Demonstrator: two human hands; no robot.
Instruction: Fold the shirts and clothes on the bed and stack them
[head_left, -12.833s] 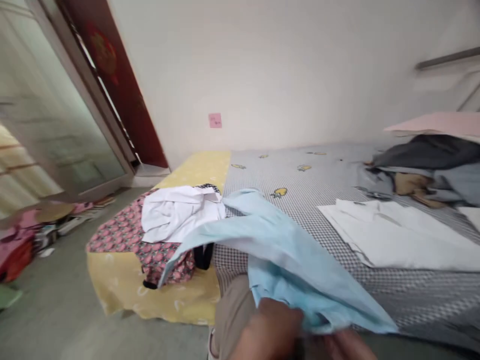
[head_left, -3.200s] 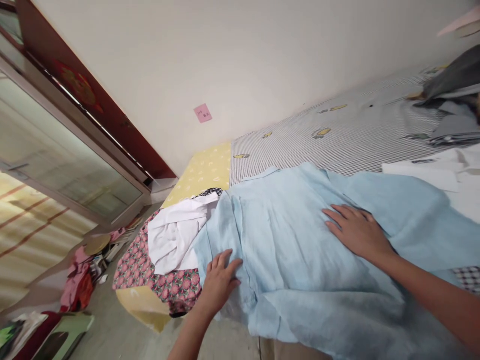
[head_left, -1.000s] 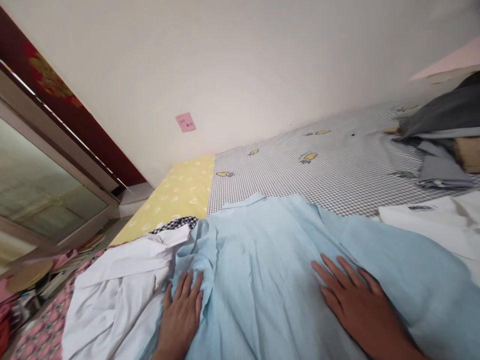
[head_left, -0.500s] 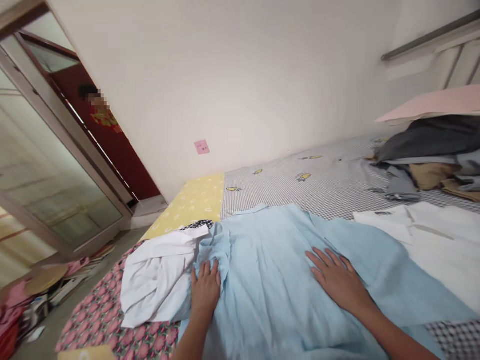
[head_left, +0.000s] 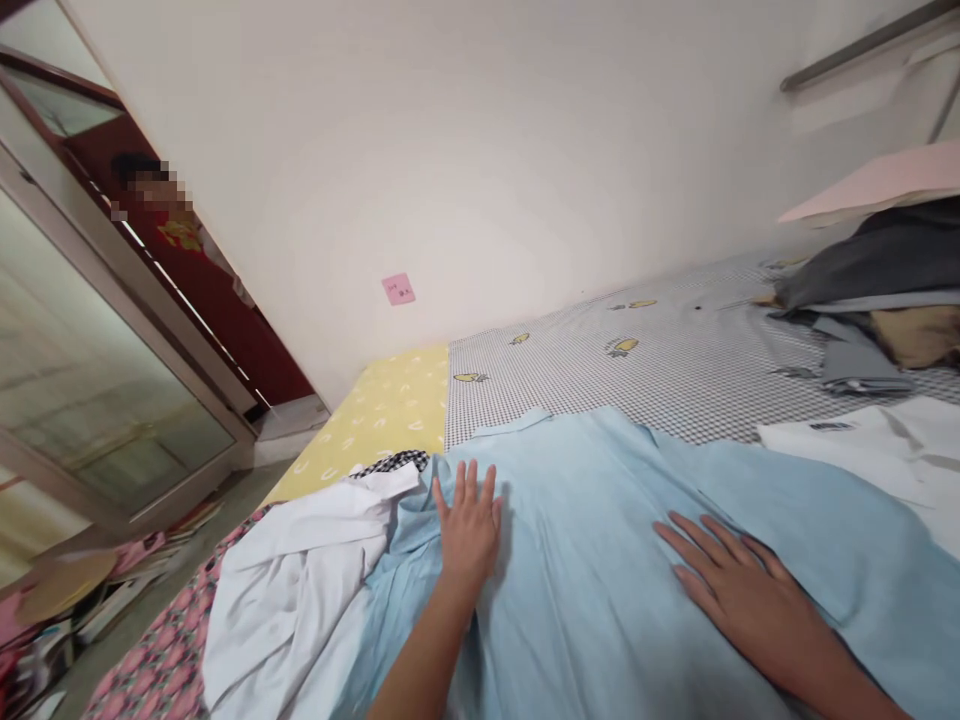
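A light blue shirt [head_left: 585,540] lies spread over the bed in front of me, with some wrinkles running along it. My left hand [head_left: 470,525] is open, fingers spread, on or just above the shirt's left side near a bunched part. On the right half of the same cloth, my right hand [head_left: 739,585] rests open with its fingers stretched out. Neither hand grips the fabric. A crumpled white garment [head_left: 292,580] lies left of the shirt, against its bunched edge. Another white garment [head_left: 892,445] lies flat at the right, partly under the blue cloth.
Dark and brown folded clothes [head_left: 862,265] are piled at the right under a pink item [head_left: 877,185]. A checked sheet [head_left: 540,375] and a yellow sheet [head_left: 390,400] cover the bed. A person [head_left: 180,225] stands in the doorway. Books and other items [head_left: 90,600] lie on the floor.
My left hand has moved up and to the right over the shirt. My right hand appears lower and farther right, still flat. The view has shifted slightly.
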